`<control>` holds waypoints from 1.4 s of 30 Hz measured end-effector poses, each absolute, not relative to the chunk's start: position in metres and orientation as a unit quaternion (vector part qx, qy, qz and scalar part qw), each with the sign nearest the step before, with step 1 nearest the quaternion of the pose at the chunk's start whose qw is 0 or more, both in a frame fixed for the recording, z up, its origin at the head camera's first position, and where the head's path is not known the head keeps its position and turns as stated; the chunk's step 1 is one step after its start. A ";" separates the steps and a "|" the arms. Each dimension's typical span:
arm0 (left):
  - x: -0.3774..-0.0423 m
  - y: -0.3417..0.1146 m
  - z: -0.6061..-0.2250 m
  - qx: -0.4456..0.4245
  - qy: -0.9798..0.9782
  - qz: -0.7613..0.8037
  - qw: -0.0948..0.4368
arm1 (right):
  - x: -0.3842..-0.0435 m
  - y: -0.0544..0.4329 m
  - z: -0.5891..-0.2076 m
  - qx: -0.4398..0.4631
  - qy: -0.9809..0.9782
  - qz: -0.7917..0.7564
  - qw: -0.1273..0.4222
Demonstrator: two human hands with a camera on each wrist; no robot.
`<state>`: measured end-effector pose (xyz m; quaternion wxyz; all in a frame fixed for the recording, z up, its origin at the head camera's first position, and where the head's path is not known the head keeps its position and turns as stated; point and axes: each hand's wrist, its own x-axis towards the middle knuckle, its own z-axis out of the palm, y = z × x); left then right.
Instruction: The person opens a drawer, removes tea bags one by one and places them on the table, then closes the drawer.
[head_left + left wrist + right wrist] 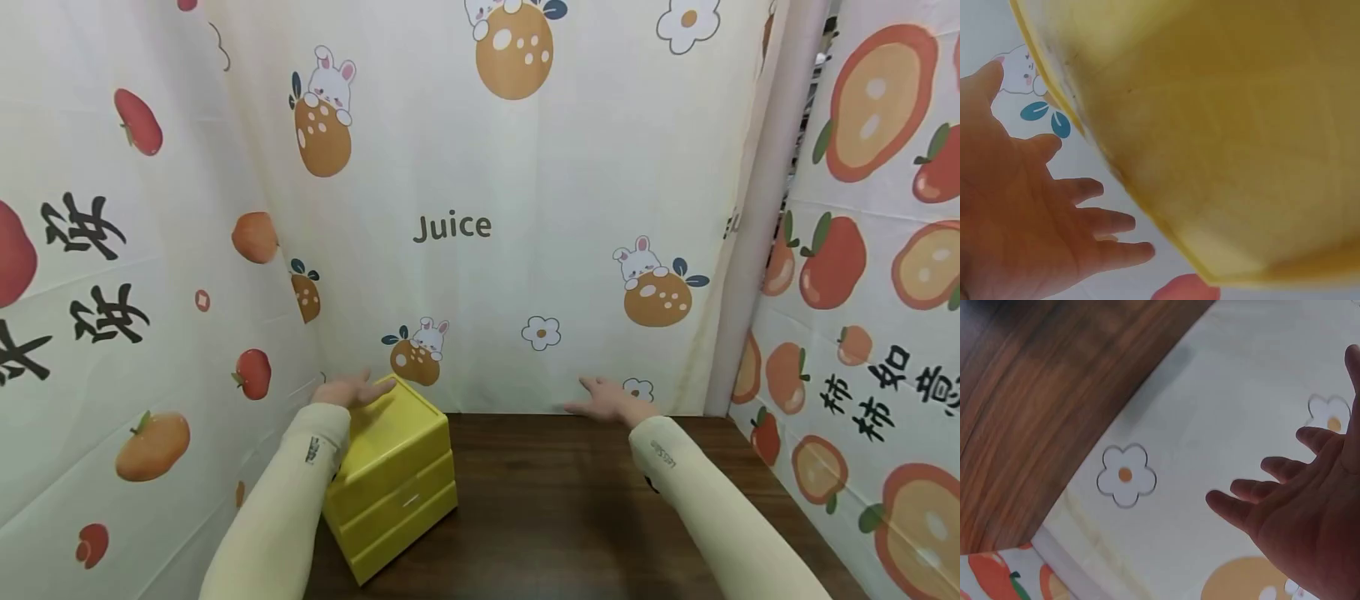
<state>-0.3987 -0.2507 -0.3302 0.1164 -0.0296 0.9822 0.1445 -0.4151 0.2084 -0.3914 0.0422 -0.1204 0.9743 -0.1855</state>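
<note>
Both sets of fingers (1107, 220) spread, empty: my left hand (347, 392) is near the yellow box (393, 467), apparently stable unaided on the desk (540, 500); right hand (609, 402) well apart.

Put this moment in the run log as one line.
left grip: empty, spread, beside yellow box | right grip: empty, spread, before back curtain | yellow box: standing on brown tabletop
</note>
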 end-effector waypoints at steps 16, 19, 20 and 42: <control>-0.378 -0.226 -0.330 -0.100 0.973 0.183 0.101 | -0.437 0.101 -0.392 -0.182 0.965 -0.178 0.063; -0.380 -0.223 -0.330 -0.101 0.973 0.167 0.120 | -0.436 0.082 -0.391 -0.198 0.962 -0.179 0.066; -0.382 -0.223 -0.331 -0.097 0.972 0.166 0.132 | -0.436 0.077 -0.391 -0.203 0.960 -0.180 0.066; -0.409 -0.136 -0.333 0.134 0.967 0.100 0.190 | -0.445 0.080 -0.393 -0.230 0.928 -0.292 -0.002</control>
